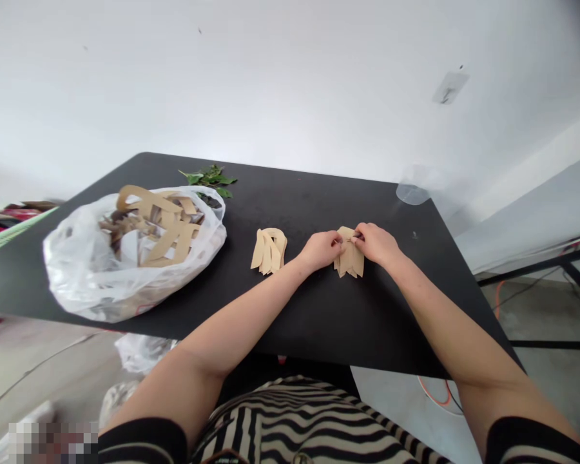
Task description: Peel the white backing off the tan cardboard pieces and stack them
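Observation:
My left hand (323, 249) and my right hand (374, 242) meet over a small fanned bunch of tan cut pieces (348, 263) on the black table. Fingers of both hands are closed at the upper part of this bunch, one hand on each side. Something small and dark shows at my right fingertips, too small to name. To the left of my left hand lies a second bunch of tan pieces (269, 250), some of them curved, touched by neither hand.
A white plastic bag (91, 283) full of tan cut pieces stands on the left of the black table (309, 328). Green leaves (211, 176) lie behind it. A clear round container (412, 193) sits at the back right corner, near the white wall.

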Demonstrator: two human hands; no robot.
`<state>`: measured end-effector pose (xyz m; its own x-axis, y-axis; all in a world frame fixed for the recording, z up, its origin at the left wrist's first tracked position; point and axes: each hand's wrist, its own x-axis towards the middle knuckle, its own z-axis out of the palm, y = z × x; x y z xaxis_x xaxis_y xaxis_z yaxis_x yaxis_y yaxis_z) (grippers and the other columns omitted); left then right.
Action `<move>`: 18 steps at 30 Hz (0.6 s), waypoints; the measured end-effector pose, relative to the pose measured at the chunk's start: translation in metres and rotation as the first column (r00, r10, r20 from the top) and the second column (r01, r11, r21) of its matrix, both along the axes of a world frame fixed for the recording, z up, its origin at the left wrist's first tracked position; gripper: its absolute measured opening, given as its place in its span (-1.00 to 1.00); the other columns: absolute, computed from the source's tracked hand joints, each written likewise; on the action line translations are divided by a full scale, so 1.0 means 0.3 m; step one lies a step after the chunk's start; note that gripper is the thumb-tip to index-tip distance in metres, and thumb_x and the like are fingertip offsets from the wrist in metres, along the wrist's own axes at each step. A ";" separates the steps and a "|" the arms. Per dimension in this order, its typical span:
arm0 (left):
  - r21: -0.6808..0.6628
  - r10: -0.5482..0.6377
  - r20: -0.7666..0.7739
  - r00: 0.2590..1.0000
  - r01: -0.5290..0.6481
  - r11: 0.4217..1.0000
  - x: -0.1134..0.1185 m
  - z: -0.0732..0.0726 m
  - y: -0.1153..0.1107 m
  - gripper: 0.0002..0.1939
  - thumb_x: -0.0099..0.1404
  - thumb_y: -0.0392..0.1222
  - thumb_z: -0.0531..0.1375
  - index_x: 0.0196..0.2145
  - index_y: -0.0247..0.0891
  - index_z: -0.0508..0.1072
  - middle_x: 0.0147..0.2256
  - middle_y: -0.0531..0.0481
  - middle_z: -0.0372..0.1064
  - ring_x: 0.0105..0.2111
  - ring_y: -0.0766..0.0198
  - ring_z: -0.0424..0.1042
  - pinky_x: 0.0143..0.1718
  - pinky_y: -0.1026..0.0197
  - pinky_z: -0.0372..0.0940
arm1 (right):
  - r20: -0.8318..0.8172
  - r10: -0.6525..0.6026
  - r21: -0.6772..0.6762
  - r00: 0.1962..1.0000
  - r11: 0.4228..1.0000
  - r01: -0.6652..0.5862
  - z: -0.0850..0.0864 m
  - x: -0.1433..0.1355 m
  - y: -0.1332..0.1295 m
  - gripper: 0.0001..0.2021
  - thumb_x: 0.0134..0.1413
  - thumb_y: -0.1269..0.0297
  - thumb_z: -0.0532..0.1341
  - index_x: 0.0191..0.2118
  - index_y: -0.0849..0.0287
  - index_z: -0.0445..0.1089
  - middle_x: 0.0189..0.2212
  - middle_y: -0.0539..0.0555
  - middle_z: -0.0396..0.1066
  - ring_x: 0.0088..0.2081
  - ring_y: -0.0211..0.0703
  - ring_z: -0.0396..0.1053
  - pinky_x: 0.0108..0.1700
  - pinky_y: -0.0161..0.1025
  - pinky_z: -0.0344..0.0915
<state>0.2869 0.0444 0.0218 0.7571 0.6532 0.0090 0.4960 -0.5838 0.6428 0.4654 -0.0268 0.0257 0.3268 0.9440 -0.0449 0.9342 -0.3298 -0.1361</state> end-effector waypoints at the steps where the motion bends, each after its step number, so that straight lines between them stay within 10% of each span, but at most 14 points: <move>1: -0.033 0.011 0.001 1.000 -0.011 0.999 0.003 0.001 0.009 -0.77 0.38 -0.14 0.10 -0.16 -0.23 0.53 -0.24 -0.04 0.53 -0.24 0.22 0.49 -0.13 0.20 0.38 | 0.002 0.002 -0.003 1.000 1.000 -0.002 0.001 0.000 0.000 -0.83 0.30 0.15 0.17 -0.13 0.09 0.41 -0.08 0.15 0.48 -0.14 -0.01 0.46 -0.28 -0.20 0.18; 12: -0.136 0.032 -0.052 0.998 -0.039 0.990 0.034 -0.008 0.012 -0.68 0.30 -0.36 0.10 0.01 -0.28 0.38 -0.35 0.02 0.50 -0.46 0.32 0.46 -0.35 0.26 0.37 | 0.023 0.018 -0.015 1.000 1.000 -0.018 -0.006 -0.005 0.009 -0.83 0.30 0.19 0.16 -0.11 0.12 0.42 -0.09 0.17 0.47 -0.16 0.00 0.46 -0.27 -0.20 0.20; 18: 0.066 -0.016 -0.082 0.996 0.022 0.998 0.005 0.003 -0.032 -0.84 0.35 -0.24 0.13 -0.15 -0.23 0.47 -0.08 -0.14 0.43 -0.05 0.08 0.48 -0.01 0.07 0.37 | 0.035 0.025 0.016 0.999 1.000 -0.025 -0.011 -0.014 -0.003 -0.82 0.32 0.18 0.15 -0.10 0.13 0.40 -0.10 0.17 0.44 -0.19 -0.02 0.45 -0.28 -0.19 0.19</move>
<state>0.2884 0.0348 0.0226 0.7695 0.6386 -0.0106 0.5336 -0.6337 0.5600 0.4612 -0.0276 0.0223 0.3040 0.9525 -0.0185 0.9464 -0.3041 -0.1083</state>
